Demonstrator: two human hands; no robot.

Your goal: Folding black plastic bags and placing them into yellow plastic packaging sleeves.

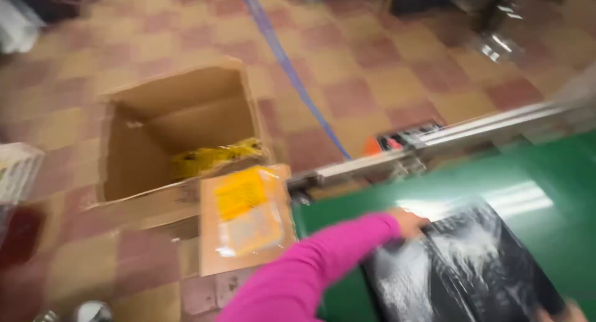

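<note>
The left hand (pixel 408 223), in a bright pink sleeve, grasps the upper left corner of a flat black package wrapped in shiny clear plastic (pixel 462 266). This package lies on the green conveyor surface (pixel 534 173), close to its near edge and to the right. Only the fingertips of the right hand (pixel 562 312) are visible at the lower right corner of the package, touching it; I cannot tell how firmly they close. Beyond the left end of the green surface, an open brown cardboard box (pixel 174 126) stands on the checkered floor, with a yellow plastic bag (pixel 214 155) inside. A yellow and clear plastic packet (pixel 245 210) lies on its front flap.
</note>
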